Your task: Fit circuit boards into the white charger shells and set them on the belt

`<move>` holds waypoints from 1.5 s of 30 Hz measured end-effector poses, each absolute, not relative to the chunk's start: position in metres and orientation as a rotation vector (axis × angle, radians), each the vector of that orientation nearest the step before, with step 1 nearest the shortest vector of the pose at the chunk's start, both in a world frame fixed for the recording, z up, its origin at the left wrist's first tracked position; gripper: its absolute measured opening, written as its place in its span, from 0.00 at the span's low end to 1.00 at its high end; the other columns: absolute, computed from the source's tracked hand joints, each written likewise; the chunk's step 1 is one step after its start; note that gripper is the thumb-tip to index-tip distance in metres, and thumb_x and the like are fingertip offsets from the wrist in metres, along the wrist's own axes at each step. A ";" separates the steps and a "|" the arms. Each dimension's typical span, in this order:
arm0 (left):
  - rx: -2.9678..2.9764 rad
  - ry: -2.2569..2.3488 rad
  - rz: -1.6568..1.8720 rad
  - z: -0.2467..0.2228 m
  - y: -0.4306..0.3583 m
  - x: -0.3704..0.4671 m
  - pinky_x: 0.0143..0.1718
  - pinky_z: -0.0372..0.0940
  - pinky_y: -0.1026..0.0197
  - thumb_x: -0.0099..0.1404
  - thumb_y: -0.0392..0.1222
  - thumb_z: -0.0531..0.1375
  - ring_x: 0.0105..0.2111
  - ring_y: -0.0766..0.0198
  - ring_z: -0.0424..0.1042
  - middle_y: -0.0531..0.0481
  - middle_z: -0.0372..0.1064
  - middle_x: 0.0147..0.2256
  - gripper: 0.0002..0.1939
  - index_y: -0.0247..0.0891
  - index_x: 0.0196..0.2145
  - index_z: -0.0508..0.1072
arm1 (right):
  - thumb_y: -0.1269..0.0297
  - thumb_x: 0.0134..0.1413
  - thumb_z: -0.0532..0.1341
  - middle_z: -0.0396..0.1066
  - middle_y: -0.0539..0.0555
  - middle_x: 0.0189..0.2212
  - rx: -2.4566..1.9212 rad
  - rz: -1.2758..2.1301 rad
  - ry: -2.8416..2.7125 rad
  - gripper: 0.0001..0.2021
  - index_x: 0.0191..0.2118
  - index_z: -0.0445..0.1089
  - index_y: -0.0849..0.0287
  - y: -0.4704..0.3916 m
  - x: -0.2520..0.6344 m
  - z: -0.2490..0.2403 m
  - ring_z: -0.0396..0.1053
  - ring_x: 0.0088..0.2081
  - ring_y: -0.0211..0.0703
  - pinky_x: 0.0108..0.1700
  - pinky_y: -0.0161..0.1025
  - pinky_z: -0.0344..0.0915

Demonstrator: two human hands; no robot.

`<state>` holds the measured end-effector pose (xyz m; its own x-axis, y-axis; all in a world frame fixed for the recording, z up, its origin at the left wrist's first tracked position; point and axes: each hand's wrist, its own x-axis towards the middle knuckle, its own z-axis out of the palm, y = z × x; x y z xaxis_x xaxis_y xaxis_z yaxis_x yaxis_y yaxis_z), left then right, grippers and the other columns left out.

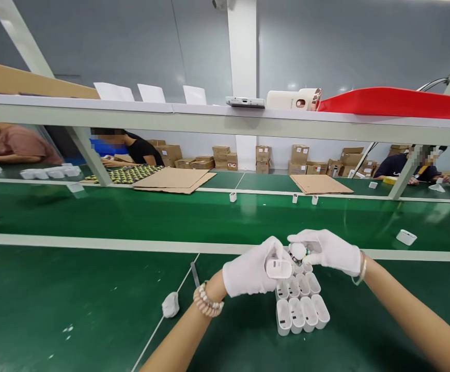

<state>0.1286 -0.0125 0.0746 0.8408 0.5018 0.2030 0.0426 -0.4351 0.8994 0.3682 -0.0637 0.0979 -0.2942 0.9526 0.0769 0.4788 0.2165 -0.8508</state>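
My left hand [253, 268], in a white glove, holds a small white plastic case [279, 268] with its fingers closed round it. To the right, my right hand [327, 250], gloved as well, pinches a rounded white part [298, 251] with small dark and green pieces at its edge. Both hands are over the far end of a block of white open-topped cups [296, 314], set in rows on the green surface. The hands partly cover the back row. Inside the cups small dark marks show.
A crumpled white bundle [170, 305] and a grey strip [195, 274] lie left of my hands. White cases stand on the green conveyor [194, 217] beyond. A shelf [194, 117] crosses above. Cardboard sheets [174, 178] and several people are further back.
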 end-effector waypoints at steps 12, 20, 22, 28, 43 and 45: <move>2.379 0.963 1.184 0.056 -0.041 0.160 0.31 0.66 0.57 0.58 0.36 0.56 0.29 0.61 0.68 0.48 0.66 0.33 0.05 0.39 0.34 0.64 | 0.63 0.48 0.70 0.71 0.58 0.47 -1.202 0.882 -1.679 0.19 0.47 0.71 0.60 -0.104 0.360 0.100 0.71 0.45 0.48 0.51 0.50 0.69; 2.403 1.090 1.224 0.039 -0.050 0.170 0.25 0.60 0.62 0.59 0.39 0.55 0.22 0.64 0.65 0.52 0.65 0.24 0.05 0.40 0.25 0.63 | 0.73 0.48 0.68 0.72 0.56 0.47 -1.156 0.658 -1.734 0.17 0.47 0.75 0.56 -0.124 0.349 0.102 0.71 0.43 0.45 0.43 0.42 0.73; 2.401 1.069 1.236 0.043 -0.053 0.170 0.26 0.61 0.62 0.58 0.37 0.55 0.23 0.63 0.67 0.51 0.67 0.24 0.04 0.40 0.26 0.65 | 0.73 0.48 0.69 0.73 0.56 0.47 -1.138 0.639 -1.712 0.17 0.46 0.75 0.56 -0.125 0.347 0.102 0.72 0.42 0.45 0.42 0.42 0.74; 2.425 1.000 1.064 0.054 -0.058 0.169 0.26 0.60 0.64 0.54 0.35 0.56 0.23 0.64 0.66 0.54 0.64 0.20 0.08 0.40 0.20 0.62 | 0.78 0.45 0.71 0.76 0.54 0.40 -1.006 0.483 -1.862 0.17 0.43 0.75 0.56 -0.125 0.339 0.102 0.71 0.36 0.41 0.39 0.39 0.73; 2.305 1.079 1.093 0.054 -0.058 0.167 0.25 0.58 0.65 0.57 0.42 0.55 0.26 0.64 0.63 0.53 0.59 0.21 0.11 0.40 0.19 0.59 | 0.70 0.56 0.67 0.75 0.53 0.41 -0.926 0.070 -1.968 0.11 0.44 0.70 0.53 -0.127 0.333 0.091 0.75 0.44 0.44 0.47 0.38 0.74; 2.313 1.060 1.126 0.052 -0.057 0.167 0.25 0.57 0.64 0.57 0.43 0.56 0.25 0.64 0.63 0.53 0.59 0.21 0.12 0.40 0.19 0.60 | 0.71 0.57 0.65 0.75 0.52 0.39 -0.927 0.061 -1.980 0.07 0.40 0.69 0.54 -0.127 0.330 0.093 0.75 0.42 0.43 0.47 0.38 0.73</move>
